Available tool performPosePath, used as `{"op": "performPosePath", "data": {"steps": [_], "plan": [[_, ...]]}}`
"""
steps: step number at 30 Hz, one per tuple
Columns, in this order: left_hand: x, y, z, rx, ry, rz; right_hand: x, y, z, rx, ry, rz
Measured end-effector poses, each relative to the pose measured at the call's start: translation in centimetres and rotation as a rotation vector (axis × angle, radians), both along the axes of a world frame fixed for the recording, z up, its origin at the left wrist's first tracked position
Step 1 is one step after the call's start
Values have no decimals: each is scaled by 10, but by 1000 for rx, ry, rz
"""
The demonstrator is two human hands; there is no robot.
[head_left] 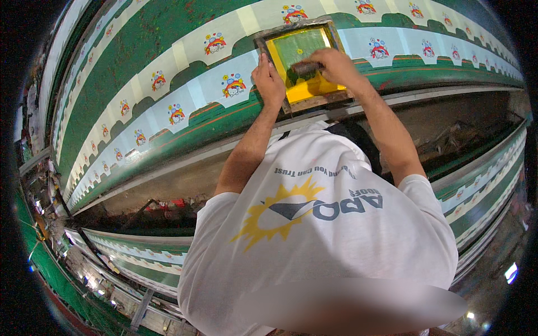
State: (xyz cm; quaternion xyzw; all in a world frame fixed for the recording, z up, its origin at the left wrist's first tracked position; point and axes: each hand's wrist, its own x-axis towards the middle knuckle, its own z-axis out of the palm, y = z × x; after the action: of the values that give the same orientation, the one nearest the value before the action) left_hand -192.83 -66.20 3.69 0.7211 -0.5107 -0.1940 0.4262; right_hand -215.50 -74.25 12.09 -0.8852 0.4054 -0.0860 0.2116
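Note:
A screen-printing frame (334, 39) with a green mesh and bright yellow ink (314, 87) lies on the long green printing table at upper centre. My right hand (333, 67) is closed on a dark squeegee (302, 68) over the inked mesh. At the frame's left side, my left hand (269, 81) grips the edge with its fingers pointing up along it. Pale cut fabric pieces (204, 89) with small printed rainbow cartoon motifs run in curving rows either side of the frame and behind it.
The table's front rail (140, 173) curves close in front of my white-shirted body (314, 235). Between it and another printed table (129, 252) lies a dark gap with debris (168, 203). A green netted strip (42, 263) runs along the lower left.

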Motion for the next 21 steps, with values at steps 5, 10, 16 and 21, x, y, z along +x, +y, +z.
{"op": "performPosePath", "data": {"steps": [5,10,16,21], "plan": [[-1,1,-5,-80,-24,5,25,-70,-5,-120,-29,-47],[-3,-1,-12,-202,-79,32,25,-67,-2,18,77,-22],[-2,-2,-14,-162,2,27,4,13,6,69,64,-70],[-2,-3,-11,-142,-2,28,-8,82,9,52,26,-171]]}}
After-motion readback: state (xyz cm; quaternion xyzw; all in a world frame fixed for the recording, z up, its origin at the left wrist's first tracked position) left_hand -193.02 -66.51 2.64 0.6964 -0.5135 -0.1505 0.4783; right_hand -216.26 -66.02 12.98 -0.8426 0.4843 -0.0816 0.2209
